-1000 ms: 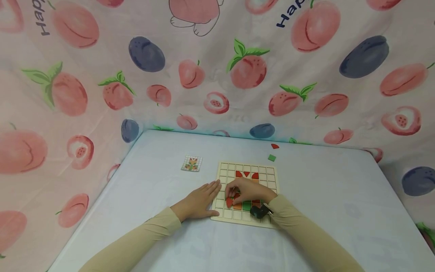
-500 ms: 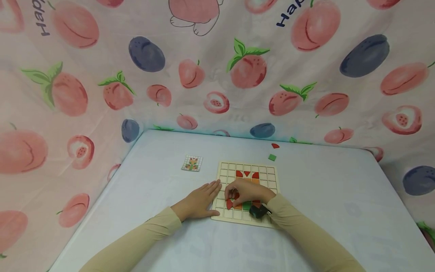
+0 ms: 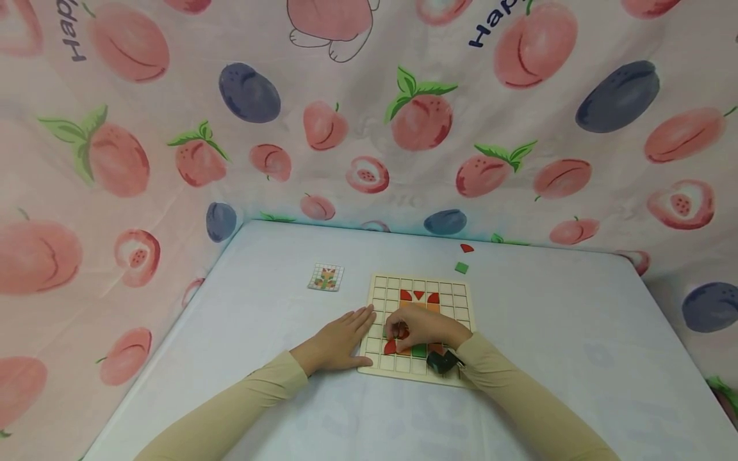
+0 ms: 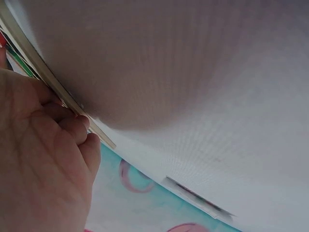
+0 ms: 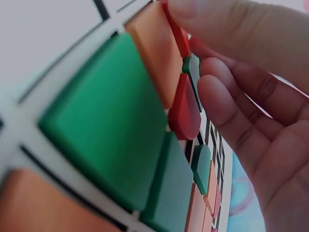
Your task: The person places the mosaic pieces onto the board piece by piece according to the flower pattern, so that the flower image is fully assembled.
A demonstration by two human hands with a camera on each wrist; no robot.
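Observation:
My left hand (image 3: 339, 339) lies flat with straight fingers at the left edge of the pale wooden grid board (image 3: 377, 365); in the left wrist view its fingertips touch the board's edge. My right hand (image 3: 425, 325) is over the board with curled fingers. Thumb and forefinger pinch a red quarter-circle tile (image 3: 389, 347), low in a left-hand cell; the thumb covers part of this red tile (image 5: 179, 36) in the right wrist view. Beside it sit an orange tile (image 5: 157, 55) and a green tile (image 5: 108, 121). The hand hides the board's middle.
Behind the board lie a loose green square tile (image 3: 462, 267) and a red fan-shaped tile (image 3: 467, 248). A small pattern card (image 3: 325, 277) lies at the back left. A fruit-print cloth (image 3: 369, 128) hangs behind the white table (image 3: 553, 333).
The red tile has gone from tilted in the right fingers to lying flat on the board. The right hand has shifted slightly to the right. My left hand stays put.

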